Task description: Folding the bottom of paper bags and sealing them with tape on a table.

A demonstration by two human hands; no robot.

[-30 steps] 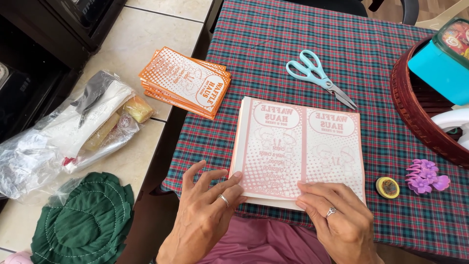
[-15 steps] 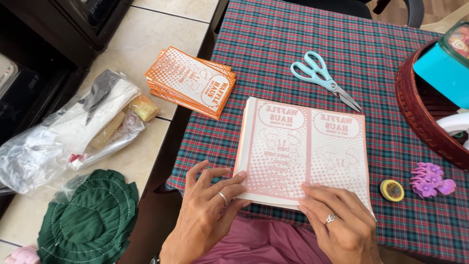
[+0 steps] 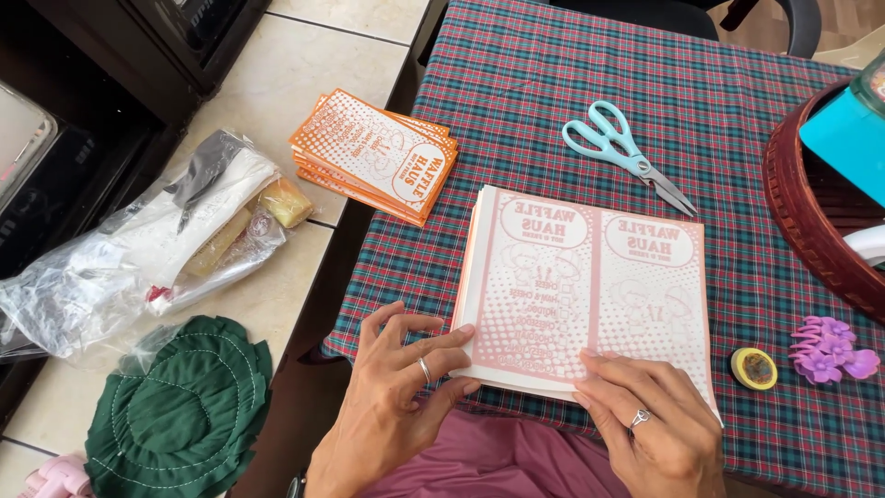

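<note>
On the plaid-clothed surface (image 3: 553, 101), near its front edge: a stack of pale printed sheets (image 3: 590, 286), thin, light, floppy, prone to sliding. Left hand (image 3: 401, 397) spread, fingers pressing the stack's near left corner; right hand (image 3: 654, 424) flat, pinning the near edge. Best gripped along edges, whole stack squared.

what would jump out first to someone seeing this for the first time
Most likely the stack of pink-printed sheets on the plaid tablecloth, with the left hand at its near left corner and the right hand pressing its near edge. Next, the pile of orange cards at the table's left edge, overhanging the tiled floor, and the light blue scissors lying beyond the sheets.
</note>
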